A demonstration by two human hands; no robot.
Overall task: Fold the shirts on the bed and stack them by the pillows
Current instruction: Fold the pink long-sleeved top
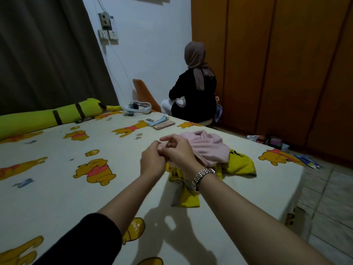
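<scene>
Head camera, looking down across a bed [57, 197] covered in a cream sheet printed with yellow cartoon bears: two bare forearms reach out over the mattress, the left hand [152, 161] and right hand [177, 152] meeting above the sheet. Fingers of both hands are curled and touch each other just beside a crumpled pink shirt [208, 148]; whether they pinch an edge of that cloth cannot be told. A metal-link watch [202, 177] circles the right wrist, and a dark sleeve [91, 240] covers the left upper forearm.

The pink shirt lies unfolded in a heap on top of a yellow shirt [240, 163], which spreads out from beneath it toward the near edge of the bed. Beyond the pink shirt, a phone [164, 124] in a pale case rests on the sheet, with a white headset [136, 109] farther back. A long yellow-green bolster [49, 116] lies along the far left side of the bed.

Past the far edge of the bed, another person [194, 88] in a headscarf and black top sits facing away, beside brown wardrobe doors [277, 64].
</scene>
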